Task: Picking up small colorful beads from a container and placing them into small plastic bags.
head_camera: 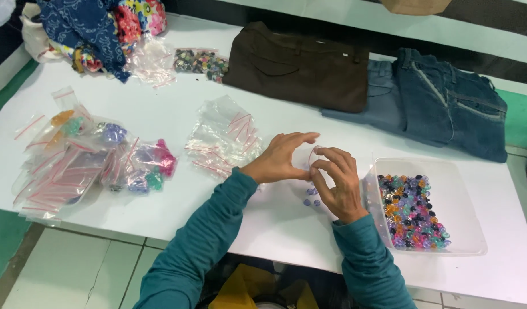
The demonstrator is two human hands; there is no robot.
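Note:
My left hand [279, 159] and my right hand [337, 182] meet over the white table [177, 114], both pinching a small clear zip bag [307, 155] between thumb and fingers. Three purple beads [311, 197] lie loose on the table just under my right hand. To the right of that hand stands a clear plastic tub [458, 194] holding several mixed coloured beads [411, 212]. Left of my left hand lies a heap of empty clear zip bags [224, 137].
Filled bead bags [97, 160] spread over the table's left side. At the back lie folded brown trousers [300, 66], blue jeans [446, 106], a bag of dark buttons [200, 60] and patterned cloth [103, 26]. The table's front edge runs near my elbows.

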